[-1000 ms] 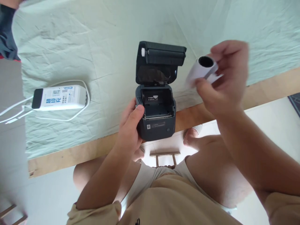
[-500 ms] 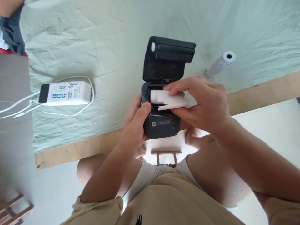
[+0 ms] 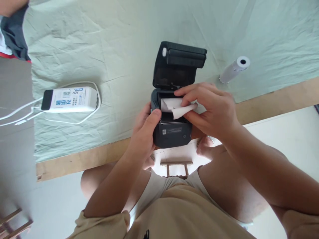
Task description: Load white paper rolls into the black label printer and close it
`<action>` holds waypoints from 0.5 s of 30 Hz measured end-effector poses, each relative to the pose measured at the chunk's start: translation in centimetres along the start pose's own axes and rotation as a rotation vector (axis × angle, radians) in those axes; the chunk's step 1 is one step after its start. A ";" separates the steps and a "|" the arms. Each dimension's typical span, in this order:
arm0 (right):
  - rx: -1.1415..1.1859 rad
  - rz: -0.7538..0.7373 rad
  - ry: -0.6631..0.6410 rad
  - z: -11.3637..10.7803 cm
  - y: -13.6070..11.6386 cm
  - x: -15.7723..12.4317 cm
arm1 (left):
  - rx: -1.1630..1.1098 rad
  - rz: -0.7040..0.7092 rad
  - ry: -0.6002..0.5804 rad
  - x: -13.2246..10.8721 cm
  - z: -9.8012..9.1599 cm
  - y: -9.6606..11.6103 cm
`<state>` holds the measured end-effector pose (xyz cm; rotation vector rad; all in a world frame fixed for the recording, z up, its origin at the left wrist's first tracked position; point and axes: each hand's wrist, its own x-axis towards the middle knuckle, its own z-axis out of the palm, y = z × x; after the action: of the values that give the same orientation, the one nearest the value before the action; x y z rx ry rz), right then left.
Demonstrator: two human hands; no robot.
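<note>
A small black label printer [image 3: 172, 136] lies at the table's near edge, its lid [image 3: 174, 74] swung up and back. My left hand [image 3: 147, 124] grips the printer's left side, thumb on the rim of the paper bay. Inside the bay sits a white paper roll [image 3: 167, 103], its loose end curling out toward the right. My right hand [image 3: 211, 106] pinches that paper between thumb and fingers, with the index finger reaching over the bay's back rim. Part of the roll is hidden behind the fingers.
Another white paper roll [image 3: 234, 69] stands upright on the green cloth [image 3: 119, 43] to the right. A white power strip [image 3: 72, 99] with cables lies on the left. The wooden table edge [image 3: 82, 159] runs in front of me. Another person's arm [image 3: 11, 7] shows at top left.
My right hand has shifted slightly left and down with the paper, which sits lower in the bay. The loose end now curls more. My left hand keeps its hold on the printer.
</note>
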<state>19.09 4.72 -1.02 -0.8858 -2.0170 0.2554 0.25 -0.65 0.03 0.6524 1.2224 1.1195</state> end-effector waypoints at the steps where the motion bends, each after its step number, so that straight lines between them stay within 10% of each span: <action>1: 0.002 -0.004 -0.003 -0.1 -0.1 0.1 | -0.001 0.000 -0.005 0.0 0.0 0.0; 15: 0.116 -0.219 -0.010 0.5 -1.9 -1.7 | -0.054 0.000 -0.107 0.2 -0.2 0.1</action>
<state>18.33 2.25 -1.45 -0.5873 -2.0663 0.2519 0.03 -0.49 -0.02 0.6632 1.0975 1.0997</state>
